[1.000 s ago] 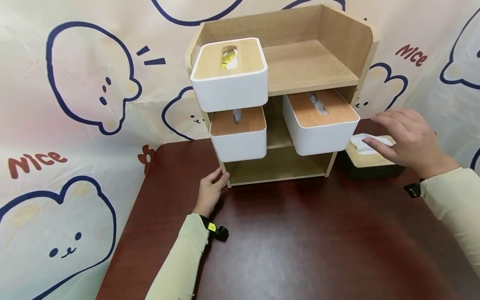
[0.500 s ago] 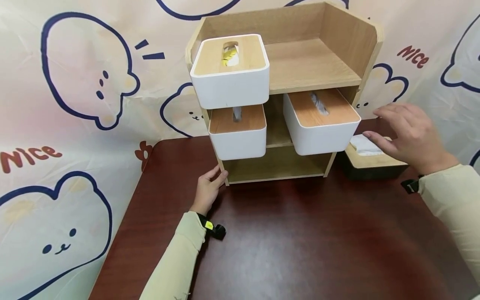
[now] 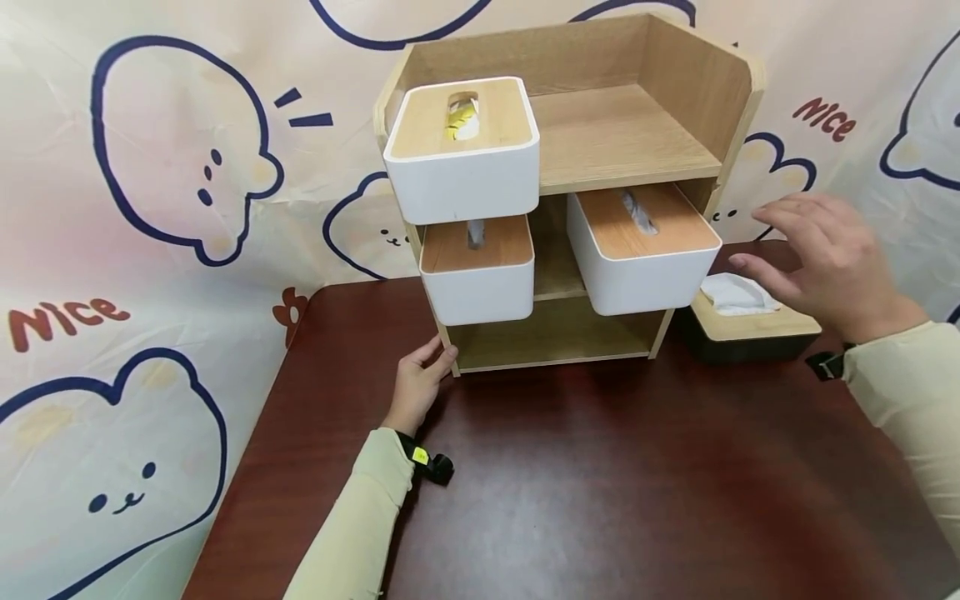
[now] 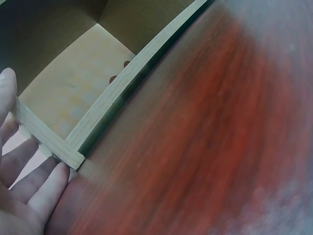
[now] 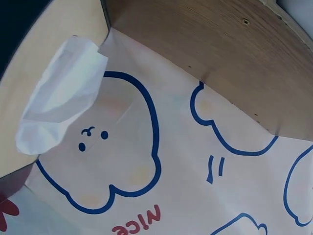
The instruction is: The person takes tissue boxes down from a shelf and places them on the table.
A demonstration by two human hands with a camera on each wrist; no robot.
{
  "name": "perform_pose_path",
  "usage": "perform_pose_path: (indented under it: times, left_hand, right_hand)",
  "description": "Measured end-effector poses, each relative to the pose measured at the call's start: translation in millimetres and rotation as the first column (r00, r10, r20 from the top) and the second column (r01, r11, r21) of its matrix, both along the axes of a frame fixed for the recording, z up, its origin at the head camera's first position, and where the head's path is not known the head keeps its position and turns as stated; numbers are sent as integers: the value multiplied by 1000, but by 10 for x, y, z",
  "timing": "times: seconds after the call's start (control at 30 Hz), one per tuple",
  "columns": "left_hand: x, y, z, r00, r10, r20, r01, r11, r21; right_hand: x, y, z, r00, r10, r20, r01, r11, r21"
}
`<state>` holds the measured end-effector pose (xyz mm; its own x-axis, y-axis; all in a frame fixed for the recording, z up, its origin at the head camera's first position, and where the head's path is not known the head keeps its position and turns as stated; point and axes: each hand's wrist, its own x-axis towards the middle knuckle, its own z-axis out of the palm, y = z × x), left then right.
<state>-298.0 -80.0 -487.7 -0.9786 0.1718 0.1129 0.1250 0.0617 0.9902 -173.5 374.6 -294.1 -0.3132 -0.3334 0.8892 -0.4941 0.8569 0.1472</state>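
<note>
My left hand [image 3: 417, 383] grips the lower left side panel of a wooden desktop shelf [image 3: 555, 362]. In the left wrist view the thumb [image 4: 6, 90] lies inside the panel and the fingers lie along its outer side. My right hand [image 3: 832, 267] hovers empty at the right, its fingers loosely bent and thumb apart. Below it sits a dark tissue box [image 3: 742, 350] with a pale wooden lid and a white tissue [image 3: 738, 293] sticking out. The same tissue [image 5: 63, 98] shows large in the right wrist view, where no part of the hand is visible.
A white tissue box [image 3: 465, 187] with a pale lid overhangs the top shelf's front left. Two more white boxes, a left one [image 3: 480, 292] and a right one [image 3: 648, 279], jut from the middle level. Everything stands on a dark red table [image 3: 600, 483] before a cartoon-printed backdrop [image 3: 187, 317].
My right hand has risen slightly, leaving more of the dark tissue box in sight. My left hand keeps its grip on the shelf panel. The head view has shifted a little.
</note>
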Motion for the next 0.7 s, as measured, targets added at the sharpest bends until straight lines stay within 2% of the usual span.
perform_pose_path:
  times: [0.17,0.33,0.57,0.6,0.7]
  left_hand:
    - [-2,7,15,1000,-1,-13,0,1000,-11]
    - [30,-6,28,1000,-3,6,3,1000,18]
    - [33,-17,11,999,-26,40,25,1000,11]
    - [58,-16,45,999,-28,39,27,1000,10]
    - [56,-15,34,1000,-20,19,20,1000,14]
  right_hand:
    - [4,-28,94,1000,-2,-5,2,1000,0]
    - [-22,-109,194,999,21,-36,-22,1000,-18]
    - [-49,-112,276,999,-9,-53,8,1000,-13]
    - [-49,-115,285,999,-9,-53,8,1000,-15]
    - [-52,-127,316,999,-5,-51,4,1000,-13]
